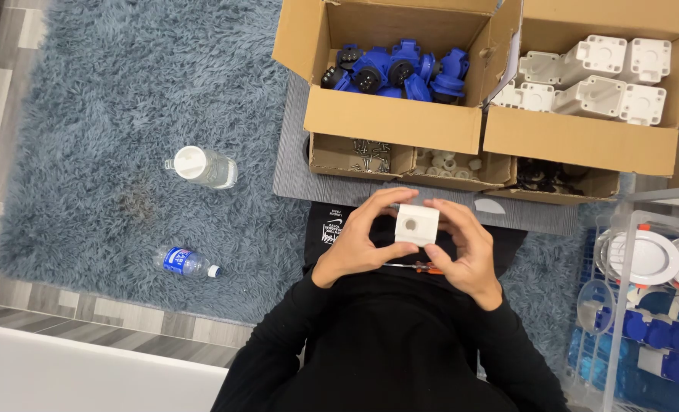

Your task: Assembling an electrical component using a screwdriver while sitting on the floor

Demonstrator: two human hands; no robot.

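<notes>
Both my hands hold a white square plastic housing (416, 224) with a round hole in its face, just above my lap. My left hand (356, 242) grips its left side and top. My right hand (468, 249) grips its right side. A screwdriver with an orange and black handle (419, 267) lies across my lap just under the hands. I wear black sleeves.
A cardboard box of blue socket parts (400, 70) and one of white housings (595, 80) stand ahead, with small trays of screws (370, 155), white rings (448, 162) and black parts (549, 179). Two bottles (202, 166) (187, 262) lie on the blue rug. A clear bin (648, 305) stands right.
</notes>
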